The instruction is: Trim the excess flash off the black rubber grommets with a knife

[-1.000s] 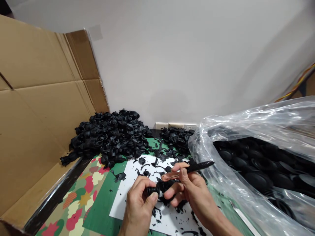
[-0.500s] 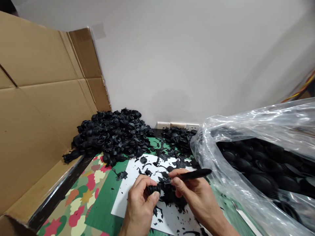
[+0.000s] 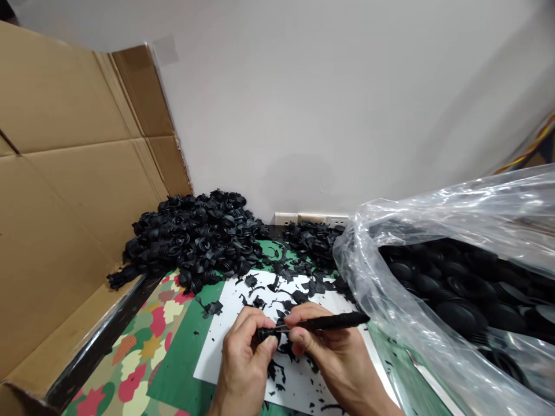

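Just above the white sheet (image 3: 213, 341), the thumb and fingertips of the left hand (image 3: 245, 361) are pinched on a small black piece (image 3: 264, 333). The right hand (image 3: 332, 358) has its thumb and fingers clamped on a pen-like tool (image 3: 340, 320), whose thin metal tip (image 3: 282, 327) points sideways at the piece. The tip meets its near side or stops just beside it; I cannot tell which.

The pinch sits well back, probably to leave the side facing the tool open while the left hand steadies it. The tool lies nearly flat, gripped low on its handle, which likely gives finer control.

The piece itself looks dark, rounded and rubbery, with faint ridges; fingers cover much of it.

Around the hands, black scraps (image 3: 250, 281) litter the sheet, which perhaps makes them easy to see. Beneath it lies a green mat (image 3: 180, 361). A slim metal strip (image 3: 433, 384) rests near the right forearm. Farther off, a big heap (image 3: 199, 237) of ribbed black parts stands by the cardboard (image 3: 82, 115), and a smaller heap (image 3: 312, 241) near the wall sockets (image 3: 312, 219). A clear plastic bag (image 3: 364, 231) gapes toward the hands, seemingly for easy reach, showing more black parts inside.
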### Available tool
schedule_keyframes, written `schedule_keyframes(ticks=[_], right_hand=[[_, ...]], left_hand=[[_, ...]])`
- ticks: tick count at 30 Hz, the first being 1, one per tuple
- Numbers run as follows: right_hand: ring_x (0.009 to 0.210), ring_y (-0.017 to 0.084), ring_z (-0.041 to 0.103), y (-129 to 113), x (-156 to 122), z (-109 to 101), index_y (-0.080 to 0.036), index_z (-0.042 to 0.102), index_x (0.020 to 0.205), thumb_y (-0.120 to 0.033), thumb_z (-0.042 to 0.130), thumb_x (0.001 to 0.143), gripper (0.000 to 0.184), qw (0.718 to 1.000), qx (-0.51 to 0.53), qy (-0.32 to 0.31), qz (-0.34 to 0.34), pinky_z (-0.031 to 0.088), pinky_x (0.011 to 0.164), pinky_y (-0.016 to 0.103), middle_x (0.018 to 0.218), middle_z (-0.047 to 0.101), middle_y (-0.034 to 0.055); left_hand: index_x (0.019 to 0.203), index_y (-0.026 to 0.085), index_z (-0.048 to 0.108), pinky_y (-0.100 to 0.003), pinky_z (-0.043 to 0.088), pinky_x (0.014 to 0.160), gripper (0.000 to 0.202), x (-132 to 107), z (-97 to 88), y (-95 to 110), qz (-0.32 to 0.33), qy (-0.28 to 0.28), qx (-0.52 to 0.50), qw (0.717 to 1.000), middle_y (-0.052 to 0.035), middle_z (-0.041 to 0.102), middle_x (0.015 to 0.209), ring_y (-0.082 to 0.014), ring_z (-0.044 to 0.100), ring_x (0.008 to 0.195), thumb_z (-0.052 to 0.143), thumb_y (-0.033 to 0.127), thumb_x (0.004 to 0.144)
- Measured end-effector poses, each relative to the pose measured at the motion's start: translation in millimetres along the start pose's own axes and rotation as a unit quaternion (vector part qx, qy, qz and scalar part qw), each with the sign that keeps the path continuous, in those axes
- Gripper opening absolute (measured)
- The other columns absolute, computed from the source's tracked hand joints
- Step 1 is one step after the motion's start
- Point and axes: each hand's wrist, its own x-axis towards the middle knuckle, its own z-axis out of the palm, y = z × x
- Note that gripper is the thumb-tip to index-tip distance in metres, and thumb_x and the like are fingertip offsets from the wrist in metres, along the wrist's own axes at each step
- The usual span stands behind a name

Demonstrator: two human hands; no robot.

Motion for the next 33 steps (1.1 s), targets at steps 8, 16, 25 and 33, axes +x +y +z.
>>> schedule_keyframes(ticks=[8,16,25,33], right_hand=[[0.051,0.013,0.058,5,2,-2,-0.019,0.065,0.081,-0.032,0.061,0.081,0.014,0.992,-0.088,-0.026,-0.092,0.049,0.048,0.025,0.074,0.061,0.0027],[0.059,0.015,0.060,-1,2,-3,-0.016,0.060,0.084,-0.010,0.045,0.085,0.017,0.897,-0.291,-0.040,-0.331,0.048,0.050,0.022,0.072,0.063,0.0069],[0.042,0.014,0.051,-2,19,-21,-0.017,0.059,0.071,-0.044,0.053,0.081,0.029,0.985,-0.162,0.026,0.051,0.040,0.044,0.025,0.045,0.055,-0.0018],[0.040,0.009,0.040,-8,8,1,-0.015,0.060,0.065,-0.036,0.060,0.073,0.023,0.972,-0.059,-0.122,0.192,0.031,0.044,0.022,0.047,0.046,-0.0067]], left_hand=[[0.081,0.020,0.059,-0.028,0.042,0.067,0.011,-1,1.2,-2,0.021,-0.001,0.039,0.999,-0.0028,0.054,0.084,-0.0194,0.054,0.078,0.052,0.012,0.079],[0.080,0.020,0.058,-0.029,0.043,0.068,0.005,-4,2.9,-1,0.042,-0.015,0.070,0.997,-0.0032,0.054,0.081,-0.0202,0.055,0.077,0.053,0.019,0.082],[0.082,0.021,0.058,-0.028,0.043,0.067,0.009,-5,2.1,-6,0.018,0.015,0.034,0.999,-0.0036,0.055,0.088,-0.0206,0.054,0.082,0.054,0.014,0.078],[0.085,0.022,0.061,-0.029,0.044,0.071,0.011,-4,0.7,-8,0.020,0.022,0.007,1.000,-0.0034,0.056,0.089,-0.0211,0.056,0.085,0.056,0.015,0.077]])
